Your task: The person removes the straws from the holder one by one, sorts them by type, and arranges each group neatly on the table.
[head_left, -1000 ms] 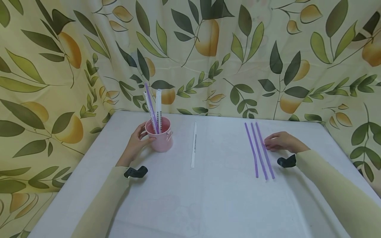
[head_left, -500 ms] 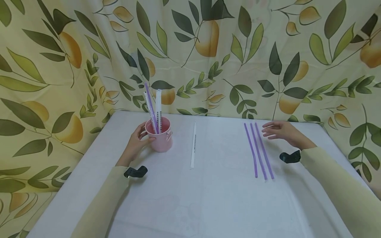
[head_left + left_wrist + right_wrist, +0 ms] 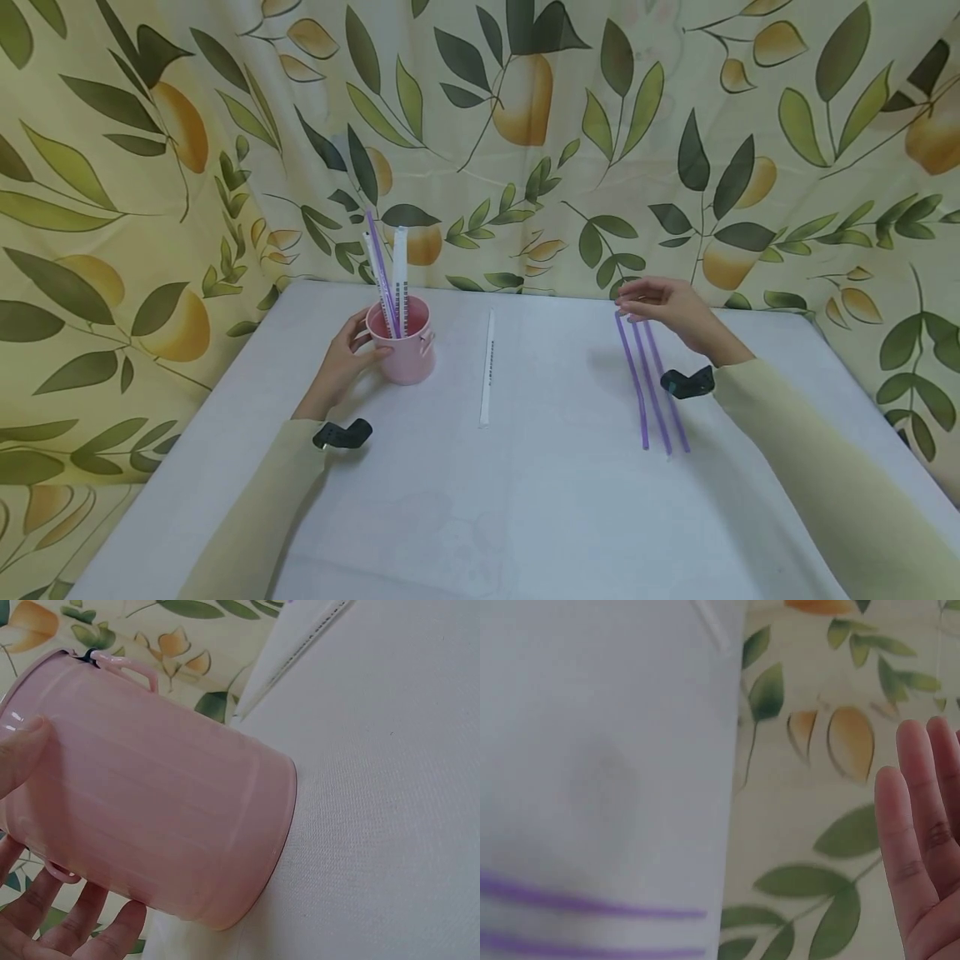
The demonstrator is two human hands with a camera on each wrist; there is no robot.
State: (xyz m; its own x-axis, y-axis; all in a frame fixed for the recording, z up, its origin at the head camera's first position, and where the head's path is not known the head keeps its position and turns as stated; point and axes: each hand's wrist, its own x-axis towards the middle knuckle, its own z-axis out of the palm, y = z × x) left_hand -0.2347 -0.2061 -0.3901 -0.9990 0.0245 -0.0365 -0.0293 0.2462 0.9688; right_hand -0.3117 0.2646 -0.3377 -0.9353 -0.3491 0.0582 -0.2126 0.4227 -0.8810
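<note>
My left hand (image 3: 337, 368) grips a small pink bucket (image 3: 409, 358) with little side handles, thumb on its near side. In the left wrist view the thumb and fingers lie around the bucket (image 3: 165, 780), which stands on the table. A purple straw (image 3: 381, 271) and white wrapped straws (image 3: 400, 267) stick up from it. My right hand (image 3: 675, 315) hovers over the far ends of three purple straws (image 3: 636, 385) lying side by side. Its fingers (image 3: 915, 802) are extended and hold nothing in the right wrist view.
One white wrapped straw (image 3: 487, 371) lies on the white tabletop (image 3: 465, 500) between the bucket and the purple straws. A curtain (image 3: 480, 167) printed with leaves and fruit hangs behind the table's far edge. A black band piece (image 3: 688, 382) sits at each wrist.
My right hand has lifted from beside the rightmost purple straw, moved toward the far edge, then left over the straws' far ends. The left hand and bucket have stayed in place.
</note>
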